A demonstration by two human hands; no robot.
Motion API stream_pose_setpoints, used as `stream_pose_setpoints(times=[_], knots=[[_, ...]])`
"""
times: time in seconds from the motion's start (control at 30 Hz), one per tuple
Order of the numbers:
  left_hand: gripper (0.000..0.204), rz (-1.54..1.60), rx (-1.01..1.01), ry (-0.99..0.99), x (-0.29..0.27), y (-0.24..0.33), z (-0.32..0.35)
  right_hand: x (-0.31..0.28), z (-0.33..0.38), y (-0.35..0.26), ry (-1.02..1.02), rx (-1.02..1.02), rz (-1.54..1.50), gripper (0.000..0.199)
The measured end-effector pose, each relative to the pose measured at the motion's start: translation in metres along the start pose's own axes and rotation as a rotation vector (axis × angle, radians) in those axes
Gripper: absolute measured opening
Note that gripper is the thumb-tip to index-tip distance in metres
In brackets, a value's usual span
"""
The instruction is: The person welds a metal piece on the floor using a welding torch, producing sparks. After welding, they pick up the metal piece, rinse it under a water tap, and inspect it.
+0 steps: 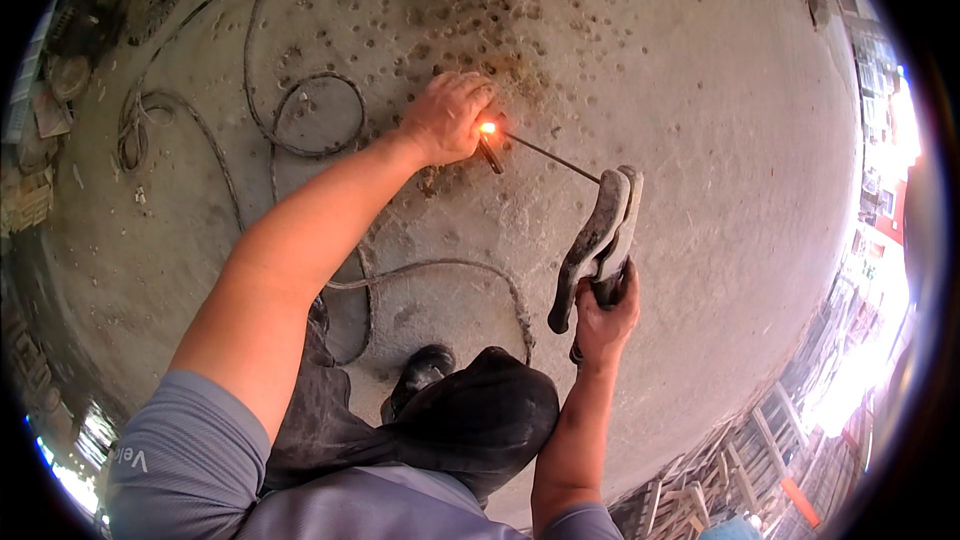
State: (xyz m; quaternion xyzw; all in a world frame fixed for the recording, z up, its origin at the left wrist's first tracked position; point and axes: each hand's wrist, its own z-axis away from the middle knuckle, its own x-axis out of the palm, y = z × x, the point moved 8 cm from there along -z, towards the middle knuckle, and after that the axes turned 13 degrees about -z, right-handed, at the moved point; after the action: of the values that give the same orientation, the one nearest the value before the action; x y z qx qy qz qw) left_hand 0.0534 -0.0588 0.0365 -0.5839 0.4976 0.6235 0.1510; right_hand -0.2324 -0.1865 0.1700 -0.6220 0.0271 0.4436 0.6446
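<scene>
My right hand grips the handle of a worn, pale welding electrode holder. From its jaws a thin dark welding rod runs up and left. At the rod's far end burns a bright orange-white spot, right beside the fingers of my left hand. Those fingers are closed around a dark metal bar, whose short end pokes out below the glow. The rest of the bar is mostly hidden by my left hand.
A dark cable lies looped on the concrete floor at left; another stretch of cable curves near my boot. Scorched pits mark the floor beyond my hands. Wooden pieces lie piled at lower right, and clutter at upper left.
</scene>
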Motion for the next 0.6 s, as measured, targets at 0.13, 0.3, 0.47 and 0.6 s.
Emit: stream_pose_setpoints(times=[0.13, 0.3, 0.47, 0.6], knots=[[0.05, -0.004, 0.035, -0.014, 0.011, 0.0, 0.004, 0.003, -0.001, -0.003, -0.016, -0.031, -0.006, 0.062], [0.054, 0.002, 0.055, 0.062, 0.009, 0.004, 0.007, 0.001, -0.001, 0.004, 0.012, -0.005, -0.063, 0.063], [0.055, -0.022, 0.051, 0.092, 0.011, -0.001, 0.011, -0.003, -0.002, 0.008, 0.019, -0.061, 0.023, 0.063], [0.055, -0.091, 0.052, 0.006, 0.026, 0.005, 0.02, -0.012, 0.014, 0.004, 0.029, -0.007, 0.092, 0.064]])
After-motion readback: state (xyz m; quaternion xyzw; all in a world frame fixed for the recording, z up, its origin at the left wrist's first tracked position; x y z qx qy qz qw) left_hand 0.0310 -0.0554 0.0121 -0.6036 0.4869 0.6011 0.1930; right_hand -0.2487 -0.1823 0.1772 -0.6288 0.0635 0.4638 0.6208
